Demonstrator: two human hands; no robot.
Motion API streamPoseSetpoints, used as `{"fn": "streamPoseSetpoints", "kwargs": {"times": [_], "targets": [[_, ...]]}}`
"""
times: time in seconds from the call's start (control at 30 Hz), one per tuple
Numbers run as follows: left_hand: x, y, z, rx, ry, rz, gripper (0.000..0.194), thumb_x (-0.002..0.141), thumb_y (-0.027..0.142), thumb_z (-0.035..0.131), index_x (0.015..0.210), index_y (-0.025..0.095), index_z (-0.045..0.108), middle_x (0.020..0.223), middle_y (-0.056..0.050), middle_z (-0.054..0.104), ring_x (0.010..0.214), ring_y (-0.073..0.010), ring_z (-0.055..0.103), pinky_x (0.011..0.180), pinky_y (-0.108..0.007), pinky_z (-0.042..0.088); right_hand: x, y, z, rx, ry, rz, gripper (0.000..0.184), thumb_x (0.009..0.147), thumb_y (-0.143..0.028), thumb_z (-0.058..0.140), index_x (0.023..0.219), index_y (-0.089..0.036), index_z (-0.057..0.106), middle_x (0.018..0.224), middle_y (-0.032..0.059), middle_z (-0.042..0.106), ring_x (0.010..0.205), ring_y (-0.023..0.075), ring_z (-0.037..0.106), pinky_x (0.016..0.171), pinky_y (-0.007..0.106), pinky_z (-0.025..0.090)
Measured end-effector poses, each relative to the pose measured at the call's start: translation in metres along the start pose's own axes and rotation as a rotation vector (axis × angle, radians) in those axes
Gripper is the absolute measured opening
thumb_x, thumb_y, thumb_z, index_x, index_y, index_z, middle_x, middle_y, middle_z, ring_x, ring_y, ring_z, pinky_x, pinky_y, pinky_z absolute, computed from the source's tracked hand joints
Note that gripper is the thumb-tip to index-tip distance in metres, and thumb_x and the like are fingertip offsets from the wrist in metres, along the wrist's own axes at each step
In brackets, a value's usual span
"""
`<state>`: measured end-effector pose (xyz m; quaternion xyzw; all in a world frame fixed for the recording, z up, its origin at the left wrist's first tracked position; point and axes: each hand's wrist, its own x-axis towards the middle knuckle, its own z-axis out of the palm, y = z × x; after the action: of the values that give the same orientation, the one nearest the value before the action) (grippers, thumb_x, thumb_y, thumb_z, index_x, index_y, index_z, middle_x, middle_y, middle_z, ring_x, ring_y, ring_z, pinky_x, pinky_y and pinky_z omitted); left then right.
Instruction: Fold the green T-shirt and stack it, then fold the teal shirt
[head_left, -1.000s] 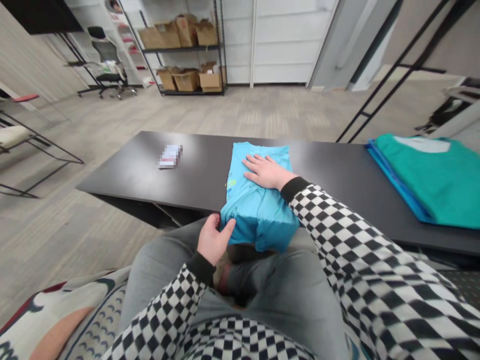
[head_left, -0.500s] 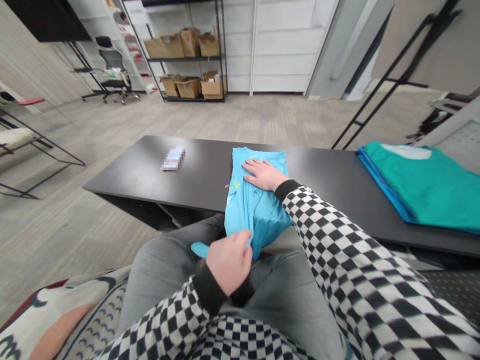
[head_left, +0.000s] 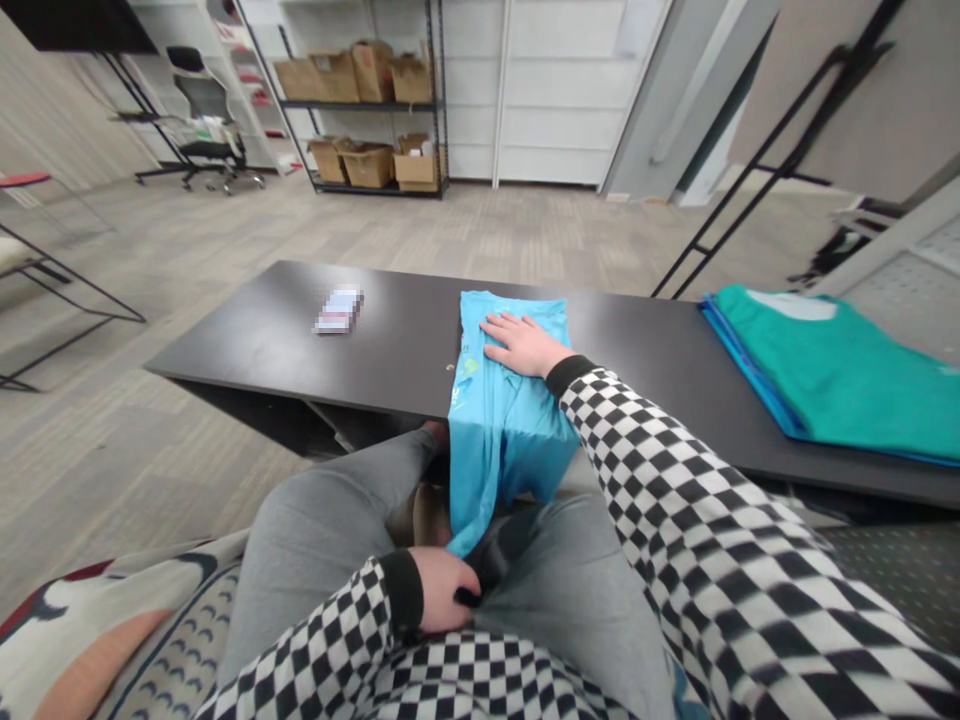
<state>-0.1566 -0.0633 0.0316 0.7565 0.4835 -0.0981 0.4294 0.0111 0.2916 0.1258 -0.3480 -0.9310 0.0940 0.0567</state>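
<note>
The dark bench (head_left: 315, 350) carries a light blue folded shirt (head_left: 504, 400) near its middle, draping over the near edge, a small blurred card (head_left: 339, 310) toward the left, and stacked green and blue garments (head_left: 840, 370) at right.

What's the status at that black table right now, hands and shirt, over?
Right hand flat on the blue shirt, pinning it to the black table. Left hand low by the lap, near the shirt's hanging end. Green shirt pile lies apart.
</note>
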Motion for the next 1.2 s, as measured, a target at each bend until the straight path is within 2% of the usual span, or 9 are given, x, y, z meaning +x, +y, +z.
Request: {"fn": "streamPoseSetpoints", "kwargs": {"times": [0.13, 0.23, 0.33, 0.47, 0.57, 0.67, 0.87, 1.03, 1.2], "targets": [[-0.014, -0.010, -0.048, -0.199, 0.319, 0.084, 0.033, 0.101, 0.039, 0.064, 0.122, 0.030, 0.088, 0.083, -0.001, 0.082, 0.078, -0.0224, 0.077, 0.076, -0.033, 0.059, -0.001, 0.001, 0.003, 0.013, 0.003, -0.006, 0.071, 0.116, -0.060, 0.045, 0.179, -0.025, 0.047, 0.190, 0.0098, 0.032, 0.177, 0.0391, 0.026, 0.143, 0.066, 0.015], [-0.019, -0.011, -0.123, -0.261, 0.755, 0.164, 0.038, 0.112, 0.047, 0.054, 0.114, 0.025, 0.085, 0.094, -0.005, 0.083, 0.080, -0.0216, 0.074, 0.078, -0.033, 0.059, -0.002, -0.001, -0.001, 0.056, 0.027, -0.006, 0.069, 0.118, -0.059, 0.043, 0.176, -0.022, 0.050, 0.188, 0.0125, 0.036, 0.176, 0.0370, 0.029, 0.143, 0.065, 0.015], [-0.001, -0.013, -0.204, -0.099, 1.002, 0.251, 0.032, 0.109, 0.042, 0.059, 0.114, 0.022, 0.083, 0.107, -0.008, 0.084, 0.096, -0.0253, 0.077, 0.095, -0.038, 0.061, -0.010, -0.011, -0.016, 0.101, 0.144, 0.038, 0.063, 0.118, -0.051, 0.044, 0.169, -0.018, 0.057, 0.179, 0.0167, 0.051, 0.170, 0.0346, 0.042, 0.142, 0.062, 0.020], [0.055, -0.025, -0.269, 0.110, 0.979, 0.326, 0.038, 0.104, 0.027, 0.056, 0.130, 0.019, 0.083, 0.137, -0.013, 0.081, 0.134, -0.0284, 0.073, 0.125, -0.045, 0.053, -0.046, -0.047, -0.040, 0.133, 0.460, 0.278, 0.044, 0.115, -0.037, 0.045, 0.140, -0.019, 0.076, 0.142, 0.0158, 0.081, 0.136, 0.0311, 0.073, 0.121, 0.045, 0.052], [0.091, -0.040, -0.278, 0.221, 0.869, 0.222, 0.047, 0.106, 0.030, 0.056, 0.145, 0.016, 0.078, 0.157, -0.015, 0.073, 0.152, -0.0308, 0.064, 0.135, -0.048, 0.044, -0.080, -0.085, -0.037, 0.118, 0.363, 0.476, 0.045, 0.116, -0.048, 0.047, 0.102, -0.023, 0.082, 0.100, 0.0143, 0.086, 0.099, 0.0312, 0.081, 0.091, 0.039, 0.060], [0.103, -0.051, -0.273, 0.322, 0.834, 0.166, 0.052, 0.111, 0.035, 0.053, 0.156, 0.016, 0.073, 0.170, -0.016, 0.062, 0.163, -0.0325, 0.053, 0.140, -0.053, 0.036, -0.097, -0.111, -0.018, 0.072, 0.160, 0.527, 0.048, 0.111, -0.062, 0.059, 0.089, -0.024, 0.080, 0.091, 0.0175, 0.084, 0.090, 0.0332, 0.081, 0.079, 0.038, 0.058], [0.102, -0.053, -0.271, 0.403, 0.826, 0.027, 0.059, 0.116, 0.034, 0.043, 0.170, 0.018, 0.058, 0.180, -0.014, 0.049, 0.169, -0.0296, 0.046, 0.142, -0.059, 0.032, -0.091, -0.110, 0.000, 0.112, 0.167, 0.599, 0.016, 0.102, -0.027, 0.066, 0.091, -0.021, 0.076, 0.096, 0.0142, 0.084, 0.094, 0.0288, 0.080, 0.079, 0.033, 0.054], [0.108, -0.050, -0.272, 0.443, 0.801, -0.029, 0.060, 0.116, 0.028, 0.036, 0.172, 0.020, 0.055, 0.183, -0.010, 0.046, 0.171, -0.0248, 0.042, 0.143, -0.053, 0.031, -0.099, -0.103, -0.003, 0.684, 0.329, 0.795, 0.015, 0.104, -0.024, 0.063, 0.089, -0.023, 0.063, 0.068, 0.0021, 0.069, 0.066, 0.0209, 0.072, 0.062, 0.028, 0.051], [0.107, -0.049, -0.273, 0.430, 0.801, -0.023, 0.060, 0.115, 0.027, 0.035, 0.171, 0.020, 0.056, 0.183, -0.010, 0.046, 0.171, -0.0254, 0.043, 0.143, -0.053, 0.031, -0.113, -0.107, -0.004, 1.148, 0.328, 0.848, 0.024, 0.108, -0.030, 0.066, 0.088, -0.024, 0.056, 0.059, -0.0063, 0.056, 0.035, 0.0102, 0.046, 0.034, 0.024, 0.023]]}}
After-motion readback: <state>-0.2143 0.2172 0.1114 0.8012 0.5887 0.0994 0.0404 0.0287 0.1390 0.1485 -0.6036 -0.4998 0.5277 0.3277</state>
